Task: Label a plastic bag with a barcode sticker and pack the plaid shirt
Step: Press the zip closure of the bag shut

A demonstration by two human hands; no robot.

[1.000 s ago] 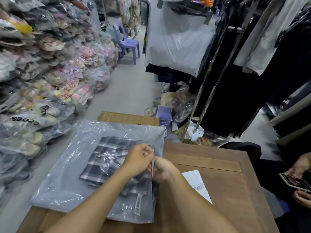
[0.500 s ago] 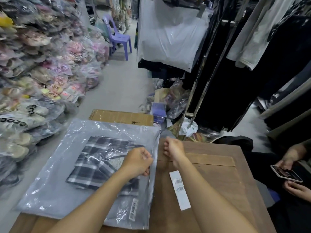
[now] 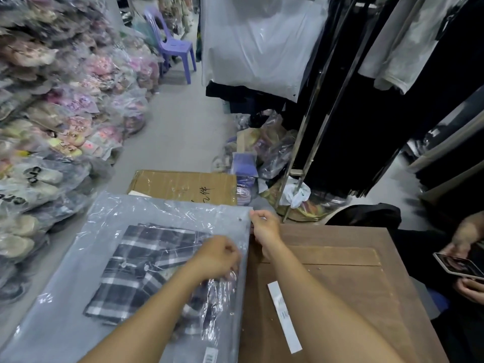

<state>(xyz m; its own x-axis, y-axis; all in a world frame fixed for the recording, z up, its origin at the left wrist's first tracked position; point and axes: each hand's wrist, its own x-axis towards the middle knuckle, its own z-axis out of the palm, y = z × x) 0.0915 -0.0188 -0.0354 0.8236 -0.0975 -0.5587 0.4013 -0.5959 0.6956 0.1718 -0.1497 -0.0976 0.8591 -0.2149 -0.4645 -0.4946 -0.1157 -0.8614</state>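
Observation:
A clear plastic bag [image 3: 78, 297] lies flat on the left part of the wooden table [image 3: 340, 279]. The folded dark plaid shirt [image 3: 138, 271] is inside it. My left hand [image 3: 217, 258] is closed and presses on the bag's right edge, over the shirt. My right hand [image 3: 264, 226] pinches the bag's far right corner at its open edge. A barcode sticker [image 3: 210, 356] shows on the bag near the bottom edge. A white paper strip [image 3: 284, 317] lies on the table to the right of my right forearm.
A cardboard box [image 3: 183, 186] stands just beyond the table. Bagged slippers [image 3: 52, 127] pile up on the left. A clothes rack [image 3: 366, 87] with dark garments stands right. Another person's hands hold a phone [image 3: 458, 265] at the right edge. A purple chair [image 3: 172, 45] stands far back.
My right hand slid along the bag's right edge away from me, from beside my left hand to the far corner. The white paper strip came to rest on the table.

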